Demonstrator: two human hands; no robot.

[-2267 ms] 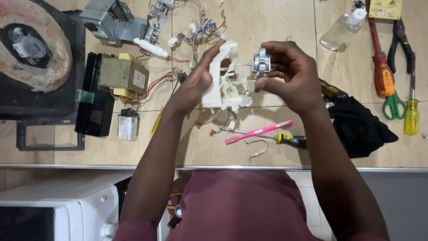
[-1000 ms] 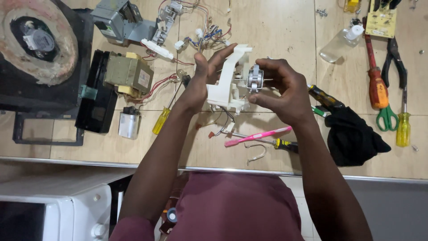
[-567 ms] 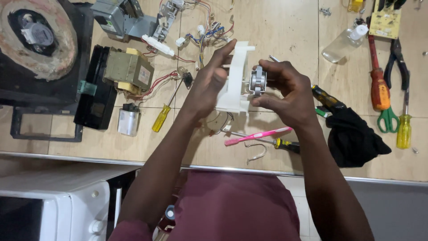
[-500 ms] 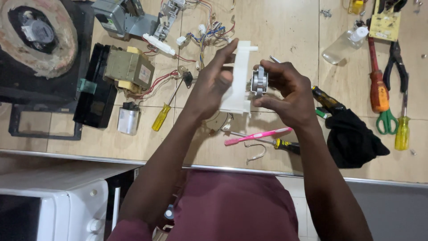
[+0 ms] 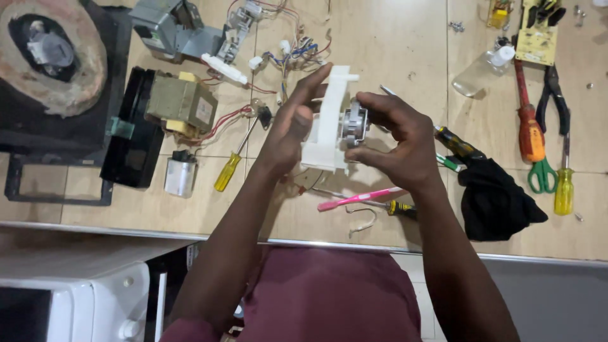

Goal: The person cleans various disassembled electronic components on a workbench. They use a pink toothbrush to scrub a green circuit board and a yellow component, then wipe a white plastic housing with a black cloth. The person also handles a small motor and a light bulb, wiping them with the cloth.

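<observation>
My left hand grips a white plastic frame held upright above the wooden table. My right hand pinches a small grey metal motor that sits against the right face of that frame. Both hands hold the assembly in mid-air at the middle of the view. A tangle of coloured wires with white connectors lies just behind the hands.
A pink toothbrush, a yellow-handled screwdriver, a transformer, a silver capacitor and a black cloth lie around. Pliers, green scissors and more screwdrivers sit at right. A white microwave stands at lower left.
The white frame has been turned from flat-on to edge-on and upright. My right hand has brought the motor against the frame's side, and both hands sit slightly higher in view.
</observation>
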